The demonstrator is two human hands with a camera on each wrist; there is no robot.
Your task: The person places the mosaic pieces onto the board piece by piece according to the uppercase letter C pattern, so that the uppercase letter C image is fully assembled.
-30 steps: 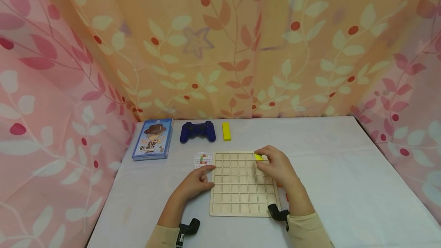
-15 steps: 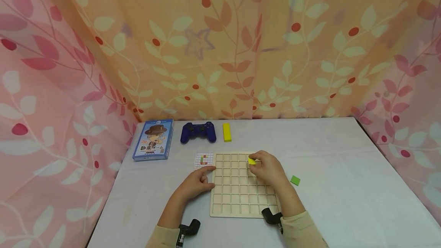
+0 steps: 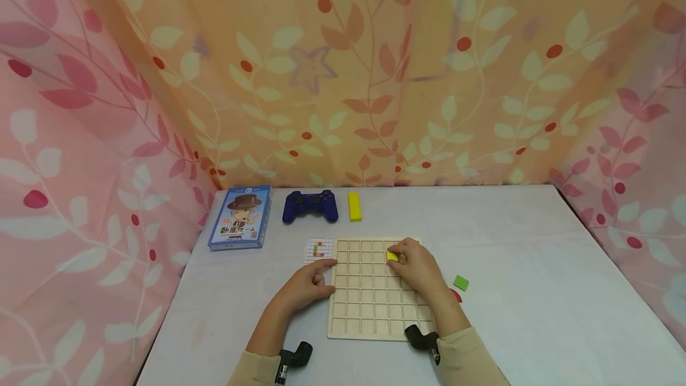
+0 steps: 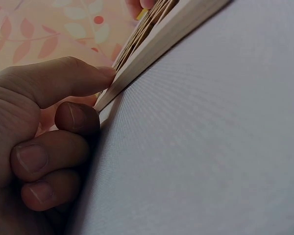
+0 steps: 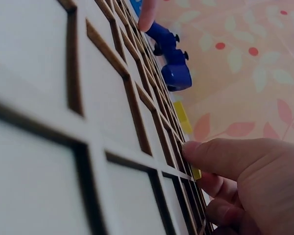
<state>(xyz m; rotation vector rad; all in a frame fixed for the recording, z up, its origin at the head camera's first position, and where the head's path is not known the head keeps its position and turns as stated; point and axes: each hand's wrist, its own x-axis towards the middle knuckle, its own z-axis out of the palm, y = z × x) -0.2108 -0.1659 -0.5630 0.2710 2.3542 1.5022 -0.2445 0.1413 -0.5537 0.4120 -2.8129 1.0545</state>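
A pale wooden grid board (image 3: 354, 310) lies on the white table. My right hand (image 3: 422, 273) pinches a small yellow square tile (image 3: 392, 257) between thumb and index finger at the upper right of the grid. Whether the tile sits inside a cell cannot be told. At the board's left edge my left hand (image 3: 301, 288) touches the rim with thumb and index finger spread. Its other fingers are curled under and hold nothing, as the left wrist view shows. A card with a coloured grid pattern (image 3: 317, 249) lies beside the board's upper left corner.
A green tile (image 3: 461, 283) and a partly hidden red piece (image 3: 456, 295) lie right of the right forearm. Along the back stand a blue box (image 3: 239, 219), a dark blue game controller (image 3: 309, 206) and a yellow block (image 3: 355, 207). Patterned curtains (image 3: 375, 76) surround the table.
My right hand has moved left and slightly nearer with the yellow tile, down onto the grid. The green tile has come into view beside the forearm. My left hand has stayed put.
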